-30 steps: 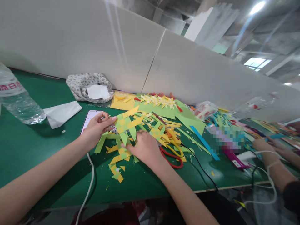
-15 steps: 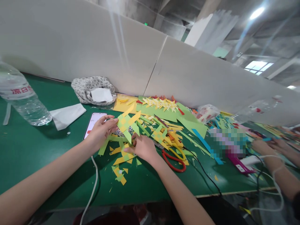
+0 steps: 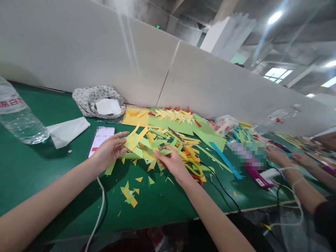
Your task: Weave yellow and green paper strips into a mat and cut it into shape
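Note:
My left hand holds a woven yellow and green paper piece at its left edge, raised over the scrap pile. Between the thumb and fingers of my right hand is another woven yellow and green paper shape, with a small eye-like dot on it. The two paper pieces overlap in view; whether they touch is unclear. Just right of my right hand lie a yellow tool with a black cord and scissors with yellow and red handles, partly hidden.
A phone, a white tissue and a water bottle are at left. Finished-looking woven shapes lie on green paper behind. A blue strip and another person's hands are at right. Small scraps lie in front.
My right hand has come up holding the paper shape with the dot. The paper in my left hand has shifted slightly left and tilted. The whole view has moved a little.

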Demonstrator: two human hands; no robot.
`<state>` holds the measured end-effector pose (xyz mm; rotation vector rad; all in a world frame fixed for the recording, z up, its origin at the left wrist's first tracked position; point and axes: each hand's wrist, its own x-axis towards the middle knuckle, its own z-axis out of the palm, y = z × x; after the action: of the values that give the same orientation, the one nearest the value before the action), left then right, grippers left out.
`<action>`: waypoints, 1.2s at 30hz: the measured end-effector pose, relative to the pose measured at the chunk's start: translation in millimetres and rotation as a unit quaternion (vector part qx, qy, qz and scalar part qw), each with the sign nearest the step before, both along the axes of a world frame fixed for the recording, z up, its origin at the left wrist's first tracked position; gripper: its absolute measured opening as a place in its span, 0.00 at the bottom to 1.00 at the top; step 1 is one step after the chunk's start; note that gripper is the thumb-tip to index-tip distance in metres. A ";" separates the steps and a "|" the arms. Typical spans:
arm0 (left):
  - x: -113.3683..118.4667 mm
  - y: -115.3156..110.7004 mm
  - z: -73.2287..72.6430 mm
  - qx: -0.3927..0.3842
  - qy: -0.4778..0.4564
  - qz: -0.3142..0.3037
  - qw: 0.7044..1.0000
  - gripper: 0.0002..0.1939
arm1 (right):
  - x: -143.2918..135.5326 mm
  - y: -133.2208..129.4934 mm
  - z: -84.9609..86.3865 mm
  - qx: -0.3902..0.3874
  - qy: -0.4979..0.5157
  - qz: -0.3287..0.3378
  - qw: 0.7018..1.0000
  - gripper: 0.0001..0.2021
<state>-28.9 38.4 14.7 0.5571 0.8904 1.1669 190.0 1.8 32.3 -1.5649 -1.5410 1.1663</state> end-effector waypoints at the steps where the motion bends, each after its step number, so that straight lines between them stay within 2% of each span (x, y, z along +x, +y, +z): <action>1: -0.1 -0.1 -0.3 0.000 0.001 -0.004 1.000 0.17 | 4.0 -2.7 0.4 -0.023 0.004 0.023 0.999 0.20; 3: 0.1 -0.8 0.1 0.005 0.009 -0.013 1.000 0.15 | 14.8 -5.5 1.7 -0.051 -0.042 0.078 0.995 0.19; 4: 0.3 -1.3 0.8 0.007 0.014 -0.020 1.000 0.14 | 22.0 -5.0 2.8 -0.041 -0.088 0.084 0.992 0.18; 6: 1.1 -2.5 2.5 0.008 0.028 -0.032 0.999 0.13 | 39.5 0.1 5.5 0.043 -0.221 0.029 0.974 0.18; 8: 2.1 -3.5 4.2 0.012 0.036 -0.042 0.998 0.12 | 58.6 8.4 7.4 0.137 -0.365 -0.064 0.918 0.19; 10: 3.2 -4.3 5.3 0.020 0.039 -0.049 0.998 0.11 | 75.1 16.3 6.5 0.142 -0.466 -0.100 0.867 0.20; 12: 4.2 -4.8 5.6 0.023 0.046 -0.052 0.997 0.10 | 85.8 21.3 2.2 0.112 -0.503 -0.092 0.852 0.22; 14: 5.0 -5.2 5.2 0.026 0.059 -0.052 0.997 0.09 | 90.9 23.6 -3.8 0.099 -0.508 -0.082 0.852 0.23; 16: 5.5 -5.7 4.8 0.029 0.071 -0.052 0.996 0.09 | 92.7 24.9 -8.2 0.104 -0.493 -0.083 0.860 0.21; 18: 5.8 -6.2 4.5 0.032 0.079 -0.056 0.995 0.10 | 93.7 26.0 -8.5 0.123 -0.445 -0.096 0.882 0.19; 21: 6.1 -7.4 4.6 0.036 0.089 -0.063 0.993 0.09 | 94.2 25.7 -2.5 0.158 -0.253 -0.140 0.944 0.18; 24: 6.9 -8.9 5.3 0.048 0.097 -0.064 0.992 0.10 | 90.7 22.1 1.7 0.119 -0.039 -0.141 0.982 0.19; 25: 7.3 -9.4 5.7 0.049 0.103 -0.065 0.991 0.10 | 88.9 20.9 0.8 0.095 -0.007 -0.129 0.987 0.19; 27: 8.1 -10.4 6.8 0.043 0.123 -0.066 0.989 0.10 | 85.7 20.2 -4.4 0.082 -0.010 -0.110 0.991 0.17; 32: 8.0 -10.6 6.4 0.037 0.146 -0.075 0.986 0.12 | 84.6 22.8 -14.5 0.176 -0.100 -0.144 0.969 0.13; 34: 7.3 -9.8 4.0 0.046 0.126 -0.069 0.988 0.14 | 82.7 19.9 -9.7 0.173 -0.049 -0.140 0.974 0.13; 36: 6.7 -8.9 1.2 0.048 0.102 -0.061 0.992 0.17 | 77.3 14.4 -2.5 0.153 0.063 -0.120 0.979 0.14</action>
<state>-22.2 29.5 15.9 0.8106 0.9630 1.0586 267.3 16.3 29.7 -1.3961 -1.3336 0.8339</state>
